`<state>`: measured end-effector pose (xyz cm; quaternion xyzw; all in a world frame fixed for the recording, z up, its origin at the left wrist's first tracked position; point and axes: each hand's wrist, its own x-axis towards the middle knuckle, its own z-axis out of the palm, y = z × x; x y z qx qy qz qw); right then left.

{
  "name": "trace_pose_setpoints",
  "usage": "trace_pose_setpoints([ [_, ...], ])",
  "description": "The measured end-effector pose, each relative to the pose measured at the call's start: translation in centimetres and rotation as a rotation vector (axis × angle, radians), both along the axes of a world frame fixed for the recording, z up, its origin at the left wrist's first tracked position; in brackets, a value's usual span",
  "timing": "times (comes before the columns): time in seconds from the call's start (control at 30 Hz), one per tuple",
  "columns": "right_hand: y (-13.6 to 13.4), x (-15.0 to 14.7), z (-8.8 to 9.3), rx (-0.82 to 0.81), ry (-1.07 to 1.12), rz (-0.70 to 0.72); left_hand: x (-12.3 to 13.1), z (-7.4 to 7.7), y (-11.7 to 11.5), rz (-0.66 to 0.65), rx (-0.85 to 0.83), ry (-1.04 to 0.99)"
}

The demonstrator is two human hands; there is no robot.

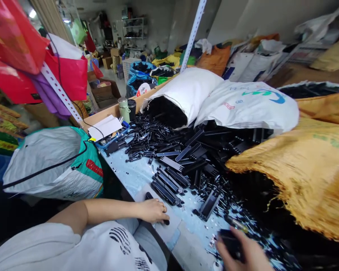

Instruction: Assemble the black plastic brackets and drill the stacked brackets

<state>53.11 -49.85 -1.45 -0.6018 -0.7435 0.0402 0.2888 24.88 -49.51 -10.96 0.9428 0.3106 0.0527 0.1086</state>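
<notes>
Near the table's front edge, my left hand (154, 210) is closed over a long, narrow black plastic part (149, 196), whose two ends stick out. At lower right, my right hand (251, 251) is blurred, with thumb and fingers gripping a dark, blocky black object (231, 242); its exact kind does not show. Just beyond my left hand lies a row of long black plastic parts (168, 186). A channel-shaped black part (209, 205) rests between the two hands. Small screws and metal pins (237, 205) are strewn on the tabletop close to my right hand.
White sacks (190, 88) spill black parts (158, 139) over the table's far side. A yellow woven sack (307, 162) gapes open on the right. At the back left stand a green cup (123, 109) and white paper (105, 127). A large bag (59, 162) stands beside the table.
</notes>
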Motion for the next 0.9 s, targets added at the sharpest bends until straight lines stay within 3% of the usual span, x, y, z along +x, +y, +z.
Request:
trace_pose_setpoints([
  [0.1,-1.1,-3.4,-3.9,-0.032,-0.087,0.136,0.0,-1.4,-0.5,0.053,-0.001,-0.058],
  [0.23,-1.9,-4.9,-9.8,-0.006,-0.128,0.076,0.0,-2.9,-1.0,0.105,0.001,-0.084],
  [0.37,-2.5,-4.8,-12.9,0.025,-0.184,0.072,-0.1,-3.5,-1.1,0.104,0.019,-0.100],
  [0.5,-2.5,-4.2,-14.0,0.084,-0.190,0.135,-0.2,-3.8,-1.2,0.099,0.053,-0.132],
  [0.6,-2.2,-4.1,-14.4,0.021,-0.210,0.156,-0.3,-4.0,-1.2,0.109,0.072,-0.137],
  [0.77,-1.7,-4.7,-13.7,-0.298,-0.292,0.178,-0.3,-3.8,-1.2,0.083,0.098,-0.127],
  [0.9,-1.8,-4.6,-10.9,-0.579,-0.395,0.009,-0.3,-3.2,-1.1,0.098,0.079,-0.076],
])
